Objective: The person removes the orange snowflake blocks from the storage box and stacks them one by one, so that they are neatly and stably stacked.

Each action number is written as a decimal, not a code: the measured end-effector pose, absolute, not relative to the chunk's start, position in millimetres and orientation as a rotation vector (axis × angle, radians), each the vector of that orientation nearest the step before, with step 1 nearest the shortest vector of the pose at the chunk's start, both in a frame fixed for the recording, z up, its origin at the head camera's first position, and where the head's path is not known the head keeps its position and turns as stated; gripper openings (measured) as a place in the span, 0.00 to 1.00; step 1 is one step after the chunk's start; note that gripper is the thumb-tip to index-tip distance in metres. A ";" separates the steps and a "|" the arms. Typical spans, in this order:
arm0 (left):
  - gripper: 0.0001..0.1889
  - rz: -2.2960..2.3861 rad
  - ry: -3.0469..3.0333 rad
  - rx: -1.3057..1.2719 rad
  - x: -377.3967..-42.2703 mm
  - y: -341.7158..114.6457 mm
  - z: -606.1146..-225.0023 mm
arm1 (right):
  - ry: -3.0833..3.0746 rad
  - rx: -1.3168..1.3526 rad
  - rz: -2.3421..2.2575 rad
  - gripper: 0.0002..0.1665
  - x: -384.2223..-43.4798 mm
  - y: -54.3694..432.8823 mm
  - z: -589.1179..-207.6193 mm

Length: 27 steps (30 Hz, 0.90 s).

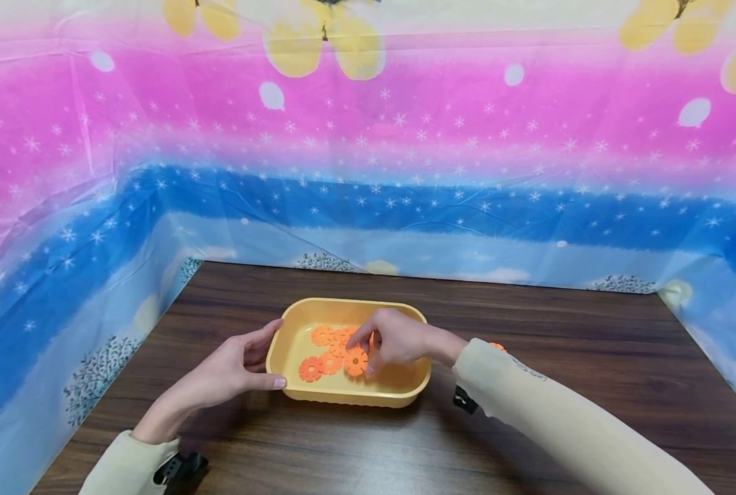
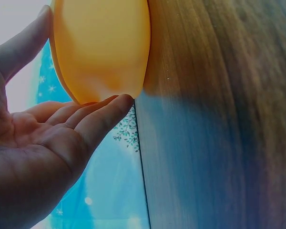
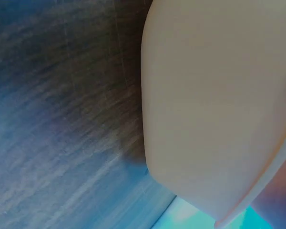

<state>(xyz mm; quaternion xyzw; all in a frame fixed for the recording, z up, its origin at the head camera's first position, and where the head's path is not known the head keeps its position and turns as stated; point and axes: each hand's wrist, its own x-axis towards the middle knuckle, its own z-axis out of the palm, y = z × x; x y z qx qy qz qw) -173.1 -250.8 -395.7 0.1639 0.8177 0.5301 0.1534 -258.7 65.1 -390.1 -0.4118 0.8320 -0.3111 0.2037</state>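
Observation:
A yellow plastic basin [image 1: 349,397] stands on the table, with several orange flower-shaped pieces [image 1: 311,369] lying inside it. My left hand [image 1: 231,368] holds the basin's left end, thumb at the front corner and fingers along the side. In the left wrist view, the fingers [image 2: 105,114] touch the basin's end wall [image 2: 102,52]. Over the right part of the basin, my right hand [image 1: 398,337] pinches one orange flower-shaped piece [image 1: 356,361] between thumb and index finger. The right wrist view shows only the basin's outer wall [image 3: 214,95]; the pinching fingertips are out of sight there.
Another orange piece [image 1: 497,347] on the table shows partly from behind the right sleeve [image 1: 528,392]. The dark wooden table [image 1: 559,330] meets a patterned cloth [image 1: 368,192] at its back and left. Black straps [image 1: 182,471] sit on the wrists.

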 end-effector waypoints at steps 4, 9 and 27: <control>0.55 1.523 2.342 0.473 -172.9 -250.6 -395.7 | 2.316 -1.149 -0.940 0.24 -256.6 70.4 -388.6; 0.54 1.524 2.335 0.470 -173.1 -250.7 -394.9 | 2.300 -1.102 -1.048 0.24 -252.9 77.9 -384.6; 0.55 1.513 2.335 0.442 -173.4 -249.4 -394.7 | 2.279 -1.044 -1.252 0.28 -241.4 118.9 -372.1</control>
